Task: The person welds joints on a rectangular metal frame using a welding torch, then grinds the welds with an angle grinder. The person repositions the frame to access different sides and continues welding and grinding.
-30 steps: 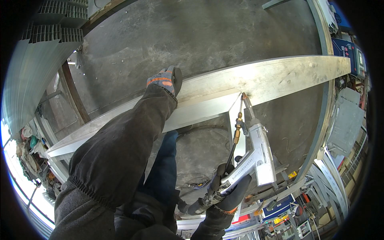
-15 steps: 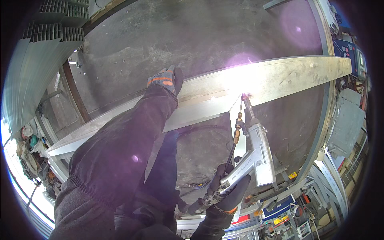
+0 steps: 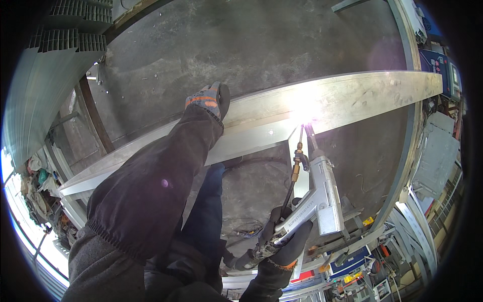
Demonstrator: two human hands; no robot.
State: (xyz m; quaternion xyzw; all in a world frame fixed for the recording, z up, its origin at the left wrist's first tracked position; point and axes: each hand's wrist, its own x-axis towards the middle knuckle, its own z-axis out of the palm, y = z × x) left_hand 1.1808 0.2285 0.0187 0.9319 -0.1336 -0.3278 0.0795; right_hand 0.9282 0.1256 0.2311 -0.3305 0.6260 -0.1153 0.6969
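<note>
A long pale metal beam [image 3: 377, 90] lies slantwise across the view. My left hand [image 3: 208, 99], in a grey and orange work glove, is closed over the beam's far edge, its fingertips partly hidden. My right hand [image 3: 294, 240], in a dark glove, grips the handle of a silver welding gun [image 3: 324, 194]. A thin wire-feed tube with brass fittings [image 3: 296, 168] runs along the gun to its nozzle. The nozzle meets the beam at a blinding white glow that hides the spot itself. Below the glow, a narrow metal bar [image 3: 300, 183] joins the beam.
Stacked ribbed metal profiles [image 3: 70, 43] stand at the far left. A dark floor [image 3: 241, 40] spreads beyond the beam. On the right are a blue machine [image 3: 435, 65] and a grey box [image 3: 436, 151]. Tools and metal offcuts crowd the lower right around a blue case [image 3: 352, 261].
The welding gun and my right hand have shifted slightly left. The purple haze around the glow has shrunk. My left hand stays in place on the beam.
</note>
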